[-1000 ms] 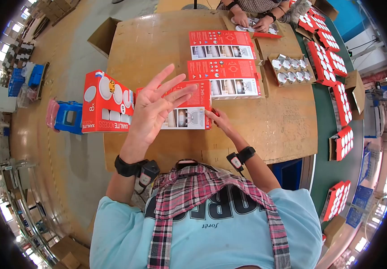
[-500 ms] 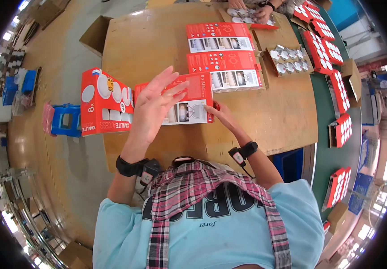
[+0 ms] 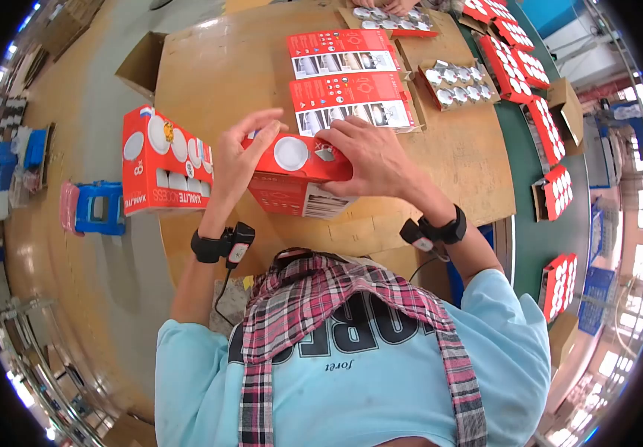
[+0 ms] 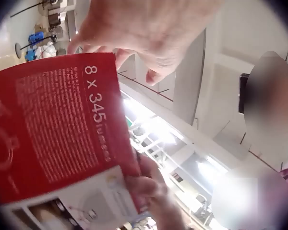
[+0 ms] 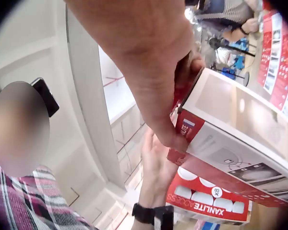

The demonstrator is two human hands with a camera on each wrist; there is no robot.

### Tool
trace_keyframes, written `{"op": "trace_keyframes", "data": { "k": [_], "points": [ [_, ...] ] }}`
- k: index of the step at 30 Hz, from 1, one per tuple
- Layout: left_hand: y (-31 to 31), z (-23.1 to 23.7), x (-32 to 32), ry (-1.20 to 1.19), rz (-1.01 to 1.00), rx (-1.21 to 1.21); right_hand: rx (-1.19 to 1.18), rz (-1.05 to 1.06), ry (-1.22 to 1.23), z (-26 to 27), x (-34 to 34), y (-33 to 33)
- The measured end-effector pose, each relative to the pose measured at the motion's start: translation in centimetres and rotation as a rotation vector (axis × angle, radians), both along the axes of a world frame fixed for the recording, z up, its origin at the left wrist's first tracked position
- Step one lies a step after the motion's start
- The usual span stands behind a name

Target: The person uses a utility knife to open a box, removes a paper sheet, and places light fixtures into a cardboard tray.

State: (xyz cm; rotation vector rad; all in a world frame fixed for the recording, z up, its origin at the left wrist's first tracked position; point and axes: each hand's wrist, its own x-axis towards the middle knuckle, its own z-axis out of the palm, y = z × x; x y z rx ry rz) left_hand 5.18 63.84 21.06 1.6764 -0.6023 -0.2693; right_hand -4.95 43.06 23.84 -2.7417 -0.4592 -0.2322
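Presently, red box (image 3: 280, 195): held tilted at the near side of the table (image 3: 441, 167), a round white lamp printed on the panel turned up.
Right hand (image 3: 376, 158): clasped round the box's right end, thumb against the corner.
Left hand (image 3: 233, 160): fingers extended beside the left end, nothing clenched; whether cardboard is touched cannot be told.
Slip: likely enough if the right grip is loosened, since firm support is seen on one end only.
Dent: possible where the corner is pressed by the thumb.
Standing box (image 3: 143, 171): placed at the table's left edge; could be toppled if bumped by the left arm.
Printed boxes (image 3: 351, 97): set on the far side; might be nudged by a wide swing.
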Motion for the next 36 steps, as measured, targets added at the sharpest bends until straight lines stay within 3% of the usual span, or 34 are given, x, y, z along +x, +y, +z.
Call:
{"op": "trace_keyframes", "data": {
  "k": [1,2,4,7,10,12,15,17,23,25,28,32,36],
  "points": [
    [0.4,-0.4,-0.2,0.047,-0.041,0.055,0.001,0.043,-0.003,0.1,0.3,-0.2],
    [0.2,-0.8,-1.1,-0.051,0.089,-0.01,0.005,0.086,-0.006,0.2,0.5,-0.3],
    [0.9,-1.0,-1.6,-0.002,0.228,-0.069,0.019,0.174,-0.065,0.1,0.8,-0.4],
    [1.7,-0.9,-2.6,-0.052,0.457,-0.07,0.176,0.141,-0.133,1.4,1.0,-1.0],
    [3.1,-1.3,-4.1,-0.098,0.674,-0.029,0.478,0.141,0.018,1.9,-0.2,-1.8],
    [3.6,-1.0,-5.9,-0.306,0.661,0.18,0.727,0.157,0.061,0.0,-1.2,-1.2],
    [4.4,-0.4,-7.8,-0.514,0.5,0.487,1.198,0.094,0.654,-2.5,-3.1,-0.2],
    [4.7,-0.4,-8.4,-0.656,0.416,0.561,1.238,0.053,0.72,-4.2,-3.7,0.9],
    [4.3,0.4,-9.9,-0.475,0.45,0.778,1.334,0.025,0.818,-3.0,-5.0,4.0],
    [4.5,0.3,-9.6,-0.519,0.469,0.846,1.412,-0.022,0.845,-3.0,-5.2,4.8],
    [4.7,0.1,-9.8,-0.574,0.418,0.897,1.431,0.021,0.691,-2.9,-5.2,6.3],
    [4.2,2.3,-10.1,-0.5,0.266,0.977,1.505,-0.044,0.685,-3.1,-5.0,7.4],
    [4.4,2.0,-9.3,-0.492,0.175,0.904,1.498,-0.097,0.659,-2.9,-5.5,7.8]
  ]
}}
